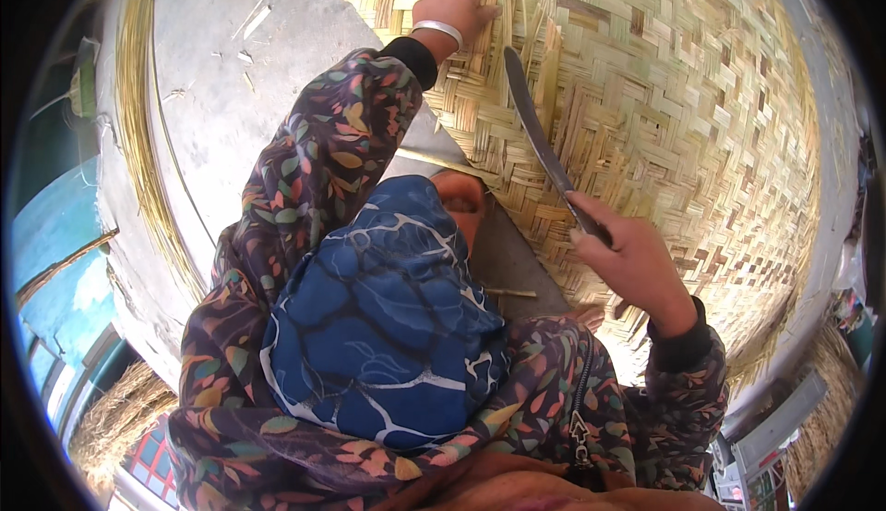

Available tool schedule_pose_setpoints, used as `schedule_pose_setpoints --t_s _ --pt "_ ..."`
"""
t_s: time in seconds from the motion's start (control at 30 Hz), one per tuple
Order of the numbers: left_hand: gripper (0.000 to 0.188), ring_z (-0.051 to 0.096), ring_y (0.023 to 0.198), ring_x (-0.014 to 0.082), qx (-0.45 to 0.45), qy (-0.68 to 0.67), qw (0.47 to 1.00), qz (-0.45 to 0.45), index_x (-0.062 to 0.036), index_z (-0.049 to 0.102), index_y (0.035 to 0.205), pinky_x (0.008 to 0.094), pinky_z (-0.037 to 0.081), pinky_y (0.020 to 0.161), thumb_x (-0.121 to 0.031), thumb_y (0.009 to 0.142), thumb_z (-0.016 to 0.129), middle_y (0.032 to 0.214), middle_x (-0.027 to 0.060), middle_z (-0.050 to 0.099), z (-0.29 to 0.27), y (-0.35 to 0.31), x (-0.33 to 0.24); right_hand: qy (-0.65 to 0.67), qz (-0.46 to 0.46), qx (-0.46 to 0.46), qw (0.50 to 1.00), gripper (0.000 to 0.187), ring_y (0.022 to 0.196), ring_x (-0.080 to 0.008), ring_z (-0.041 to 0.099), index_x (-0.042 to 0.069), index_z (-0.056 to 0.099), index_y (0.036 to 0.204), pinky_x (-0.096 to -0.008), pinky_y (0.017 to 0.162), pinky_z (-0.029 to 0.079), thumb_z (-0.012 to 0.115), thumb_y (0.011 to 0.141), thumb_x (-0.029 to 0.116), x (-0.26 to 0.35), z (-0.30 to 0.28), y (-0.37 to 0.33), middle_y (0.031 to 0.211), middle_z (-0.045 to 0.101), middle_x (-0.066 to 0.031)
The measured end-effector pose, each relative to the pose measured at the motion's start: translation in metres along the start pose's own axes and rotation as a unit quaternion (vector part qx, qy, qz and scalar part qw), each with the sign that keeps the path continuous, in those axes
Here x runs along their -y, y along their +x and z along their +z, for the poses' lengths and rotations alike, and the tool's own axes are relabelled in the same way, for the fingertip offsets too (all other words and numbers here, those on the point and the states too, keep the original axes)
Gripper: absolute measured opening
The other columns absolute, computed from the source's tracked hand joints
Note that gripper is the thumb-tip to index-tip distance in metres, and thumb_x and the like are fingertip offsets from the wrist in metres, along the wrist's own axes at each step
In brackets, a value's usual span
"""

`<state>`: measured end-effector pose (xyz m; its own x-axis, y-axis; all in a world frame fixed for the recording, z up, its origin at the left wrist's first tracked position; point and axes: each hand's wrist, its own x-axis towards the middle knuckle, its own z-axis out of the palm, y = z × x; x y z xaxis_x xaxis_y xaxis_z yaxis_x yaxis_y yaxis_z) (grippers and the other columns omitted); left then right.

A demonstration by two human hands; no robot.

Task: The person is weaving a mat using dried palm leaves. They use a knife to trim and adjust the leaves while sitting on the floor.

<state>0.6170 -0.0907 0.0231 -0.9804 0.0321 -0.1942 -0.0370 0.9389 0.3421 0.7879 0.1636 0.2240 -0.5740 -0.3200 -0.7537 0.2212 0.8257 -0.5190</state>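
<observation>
A large woven mat [664, 142] of pale green and yellow split strips, bamboo or cane by its look, spreads across the centre and right. My right hand [628, 251] is closed round the handle of a long knife [535, 132] with a dark, slightly curved blade. The blade points away from me and lies over the mat, its tip near some loose strip ends [546, 72]. Farther off, my left hand [452, 18], with a pale bangle at the wrist, is closed at the mat's far left part, seemingly on a strip. Its fingertips are partly hidden and blurred.
Long thin strips [138, 123] lie in a bundle on the grey concrete floor [208, 77] to the left. Small offcuts [247, 79] are scattered nearby. A bare foot [587, 315] shows beside the mat's near edge, and an orange-brown object [459, 199] stands beyond my knee.
</observation>
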Motion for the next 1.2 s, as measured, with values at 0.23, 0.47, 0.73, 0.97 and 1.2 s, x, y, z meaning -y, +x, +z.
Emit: schedule_pose_setpoints --t_s 0.23,0.47,0.73,0.97,1.2 --pt "0.030 0.065 0.060 0.0153 0.110 -0.498 0.860 -0.031 0.0020 0.059 0.113 0.0263 0.052 0.052 -0.016 0.088 0.061 0.079 0.0083 0.066 0.000 -0.016 0.002 0.466 -0.043 -0.038 0.883 0.046 0.063 -0.0025 0.044 0.004 0.051 0.131 -0.0180 0.056 0.037 0.059 0.087 0.013 -0.024 0.005 0.015 0.076 0.050 0.0058" --pt "0.034 0.064 0.057 0.0146 0.088 -0.434 0.896 0.016 0.0013 0.058 0.115 0.0245 0.050 0.049 -0.010 0.083 0.061 0.080 0.0092 0.066 -0.014 -0.024 0.004 0.400 -0.147 0.053 0.903 0.048 0.072 -0.0026 0.046 0.007 0.051 0.132 -0.0193 0.065 0.040 0.060 0.085 0.011 -0.013 0.036 0.018 0.086 0.055 0.0043" --pt "0.017 0.064 0.059 0.0145 0.270 -0.587 0.762 -0.037 -0.0017 0.059 0.098 0.0258 0.049 0.046 -0.015 0.088 0.059 0.074 0.0039 0.061 -0.004 0.000 0.016 0.376 -0.195 0.114 0.899 0.047 0.085 -0.0056 0.051 0.005 0.050 0.133 -0.0218 0.078 0.044 0.058 0.086 0.010 0.006 0.051 0.015 0.098 0.060 0.0008" --pt "0.028 0.067 0.063 0.0174 0.373 -0.604 0.702 -0.053 0.0017 0.054 0.108 0.0247 0.057 0.053 -0.023 0.094 0.055 0.079 0.0066 0.061 -0.013 -0.021 0.022 0.396 -0.194 0.136 0.887 0.048 0.090 -0.0060 0.051 0.004 0.048 0.134 -0.0225 0.082 0.044 0.058 0.087 0.009 0.010 0.047 0.019 0.109 0.059 0.0003" --pt "0.028 0.068 0.065 0.0151 0.307 -0.557 0.765 -0.100 0.0024 0.058 0.108 0.0216 0.055 0.051 -0.020 0.092 0.057 0.085 0.0074 0.065 -0.012 -0.035 0.005 0.435 -0.114 0.063 0.891 0.049 0.075 -0.0014 0.047 0.004 0.047 0.135 -0.0182 0.067 0.040 0.058 0.087 0.011 0.004 0.052 0.034 0.088 0.058 0.0044"
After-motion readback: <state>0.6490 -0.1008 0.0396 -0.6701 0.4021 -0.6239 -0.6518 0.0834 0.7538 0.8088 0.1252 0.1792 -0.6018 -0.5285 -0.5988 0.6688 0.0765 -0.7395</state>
